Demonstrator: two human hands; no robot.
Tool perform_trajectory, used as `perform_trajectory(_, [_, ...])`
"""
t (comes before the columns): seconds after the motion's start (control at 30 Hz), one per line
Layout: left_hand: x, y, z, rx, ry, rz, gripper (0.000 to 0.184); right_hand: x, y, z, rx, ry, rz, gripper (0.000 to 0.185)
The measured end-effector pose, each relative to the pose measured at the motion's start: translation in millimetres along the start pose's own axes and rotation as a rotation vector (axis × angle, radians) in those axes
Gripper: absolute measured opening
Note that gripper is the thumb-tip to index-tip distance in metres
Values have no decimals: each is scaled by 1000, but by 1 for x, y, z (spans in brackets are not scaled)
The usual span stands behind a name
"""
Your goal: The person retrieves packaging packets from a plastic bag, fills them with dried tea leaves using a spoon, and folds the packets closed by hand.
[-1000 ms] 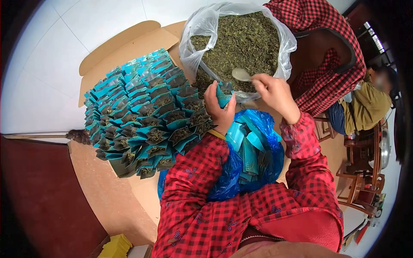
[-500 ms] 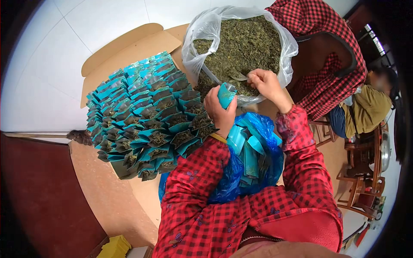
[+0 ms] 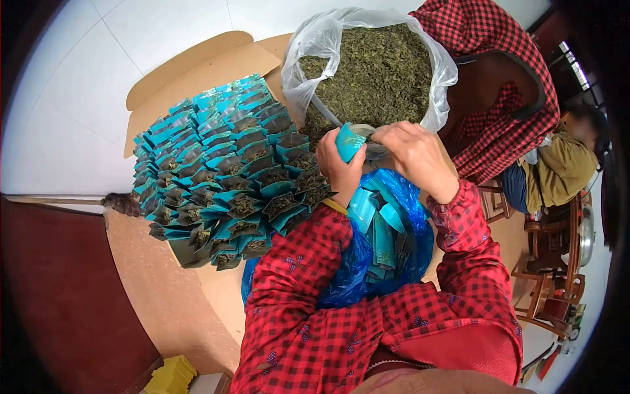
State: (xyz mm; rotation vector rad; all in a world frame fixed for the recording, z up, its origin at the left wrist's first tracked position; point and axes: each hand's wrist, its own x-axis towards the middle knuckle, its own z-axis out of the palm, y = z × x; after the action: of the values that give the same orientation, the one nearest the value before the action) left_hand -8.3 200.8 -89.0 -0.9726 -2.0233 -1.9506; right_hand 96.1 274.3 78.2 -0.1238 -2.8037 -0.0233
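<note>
My left hand [image 3: 340, 169] is closed around a teal foil pouch [image 3: 350, 143], holding it near the rim of the clear plastic bag. Pinched in my right hand [image 3: 420, 157] is a small spoon [image 3: 365, 130], largely hidden by my fingers, with its bowl at the pouch's mouth. Dried tea leaves [image 3: 380, 72] fill the clear plastic bag [image 3: 303, 39] just beyond both hands. Below them, a blue plastic bag [image 3: 420, 243] contains several flat teal pouches [image 3: 382, 246].
Rows of upright teal pouches with leaves in their open tops [image 3: 223, 171] crowd a cardboard box [image 3: 197, 65] on the left. Checked cloth covers a chair [image 3: 485, 33] at the upper right. A person [image 3: 561, 164] sits farther right near wooden furniture [image 3: 548, 289].
My right hand has drawn the spoon back from the leaves to the mouth of the pouch. My left hand keeps its hold on the pouch, nearly in the same place.
</note>
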Motion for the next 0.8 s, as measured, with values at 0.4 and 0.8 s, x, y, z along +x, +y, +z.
perform_trajectory(0.4, [3, 7, -3, -125, 60, 3, 69, -25, 42, 48, -85, 96, 131, 37])
perform_trajectory(0.8, [-2, 6, -14, -411, 8, 151, 52, -23, -5, 90, 482, 105, 327, 46])
